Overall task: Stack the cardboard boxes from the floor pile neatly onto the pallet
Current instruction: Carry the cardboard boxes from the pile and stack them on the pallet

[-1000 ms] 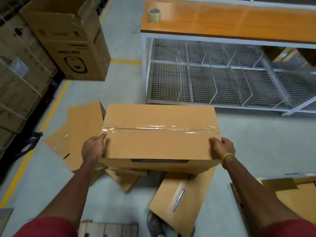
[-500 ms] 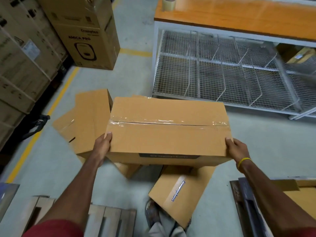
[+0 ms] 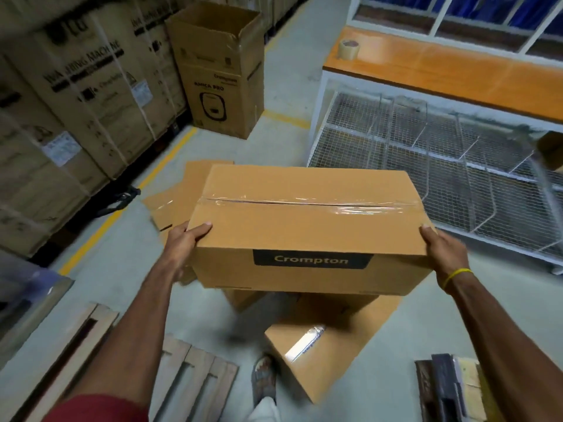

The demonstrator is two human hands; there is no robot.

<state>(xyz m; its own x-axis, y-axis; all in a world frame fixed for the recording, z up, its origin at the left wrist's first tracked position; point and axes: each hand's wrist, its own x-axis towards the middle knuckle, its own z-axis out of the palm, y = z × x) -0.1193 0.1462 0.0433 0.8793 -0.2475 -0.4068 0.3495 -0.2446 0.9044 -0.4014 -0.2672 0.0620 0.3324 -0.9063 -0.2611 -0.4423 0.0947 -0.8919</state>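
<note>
A taped brown cardboard box with a black Crompton label on its near side hangs in the air in front of me. My left hand grips its left end, thumb on the top edge. My right hand, with a yellow band at the wrist, grips the right end. Under the box, more boxes of the floor pile lie tilted on the concrete, and others lie behind at the left. Wooden pallet slats show at the bottom left, near my foot.
Tall strapped cartons line the left side behind a yellow floor line. An open-topped carton stands behind. An orange-topped bench with wire-mesh racks and a tape roll stands on the right. Another stack sits bottom right.
The box has risen and come closer between both hands, and its labelled front now shows. The view has swung left, bringing the pallet slats and the tall cartons further in.
</note>
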